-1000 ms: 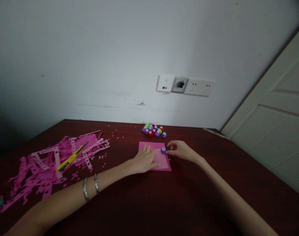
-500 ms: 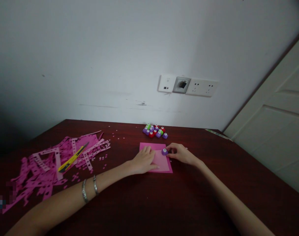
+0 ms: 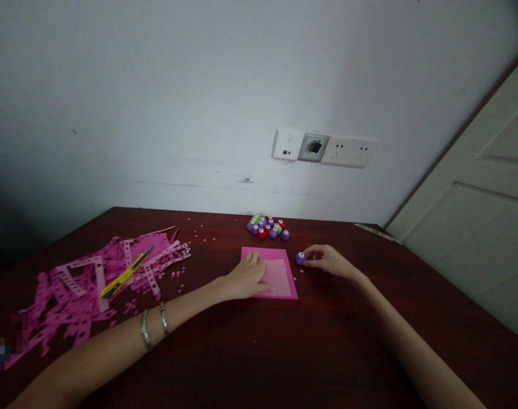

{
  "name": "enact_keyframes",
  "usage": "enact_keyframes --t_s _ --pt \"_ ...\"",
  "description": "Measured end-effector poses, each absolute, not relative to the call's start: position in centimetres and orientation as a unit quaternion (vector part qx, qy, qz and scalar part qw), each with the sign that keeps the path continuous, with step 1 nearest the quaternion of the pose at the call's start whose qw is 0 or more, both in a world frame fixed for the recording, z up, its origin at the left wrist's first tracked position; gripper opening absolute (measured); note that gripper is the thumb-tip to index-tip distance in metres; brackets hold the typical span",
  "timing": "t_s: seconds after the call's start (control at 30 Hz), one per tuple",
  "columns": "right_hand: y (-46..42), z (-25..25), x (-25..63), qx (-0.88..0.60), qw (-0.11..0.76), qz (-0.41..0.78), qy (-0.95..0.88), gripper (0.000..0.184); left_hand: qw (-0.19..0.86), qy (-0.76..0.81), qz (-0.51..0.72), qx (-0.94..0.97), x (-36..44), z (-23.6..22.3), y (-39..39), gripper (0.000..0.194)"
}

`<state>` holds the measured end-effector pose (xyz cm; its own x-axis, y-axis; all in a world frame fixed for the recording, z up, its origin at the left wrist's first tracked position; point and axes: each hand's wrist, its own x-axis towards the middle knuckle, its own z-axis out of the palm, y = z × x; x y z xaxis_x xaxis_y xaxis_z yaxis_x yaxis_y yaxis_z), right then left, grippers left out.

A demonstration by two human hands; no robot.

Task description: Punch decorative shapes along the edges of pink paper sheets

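Note:
My left hand (image 3: 247, 277) lies flat with its fingers stretched over a light pink sheet of paper (image 3: 280, 278), pressing it onto a darker pink sheet (image 3: 263, 251). A small dark mark shows near the light sheet's upper right corner. To the right of both sheets, my right hand (image 3: 329, 260) grips a small purple craft punch (image 3: 301, 258) with a white-and-black button on top, between thumb and fingers. Whether the punch touches the table I cannot tell. Several similar punches (image 3: 267, 226) in red, green and purple stand grouped behind the sheets.
On the left, a heap of punched pink paper strips (image 3: 71, 307) covers the dark red table (image 3: 259, 363), with a yellow utility knife (image 3: 126, 275) on top. Tiny pink cutouts (image 3: 178, 274) are scattered beside it. A flat patterned strip (image 3: 376, 233) lies at the back right, near the wall.
My right hand has drawn the purple punch off the light sheet's upper right corner and out to the right, exposing a small mark there. My left hand stays on the paper.

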<state>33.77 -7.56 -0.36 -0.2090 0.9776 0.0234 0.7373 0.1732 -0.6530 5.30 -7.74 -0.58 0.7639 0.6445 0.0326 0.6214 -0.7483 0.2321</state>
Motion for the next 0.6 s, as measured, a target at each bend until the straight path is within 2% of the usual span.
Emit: enact_keyframes --t_s 0.37,0.47,0.6 --pt "-7.6 -0.7 34.6 -0.586 0.238 0.330 -0.701 0.034 0.107 0.354 0.055 0.927 4.8 -0.9 -7.1 0.064" --pt "-7.5 -1.3 35.4 -0.590 0.292 0.347 -0.668 0.029 0.114 0.356 0.057 0.926 4.8 -0.7 -7.2 0.062" --pt "-7.5 -2.6 36.0 -0.616 0.396 0.292 -0.615 0.022 0.105 0.351 0.056 0.929 4.9 -0.6 -7.4 0.060"
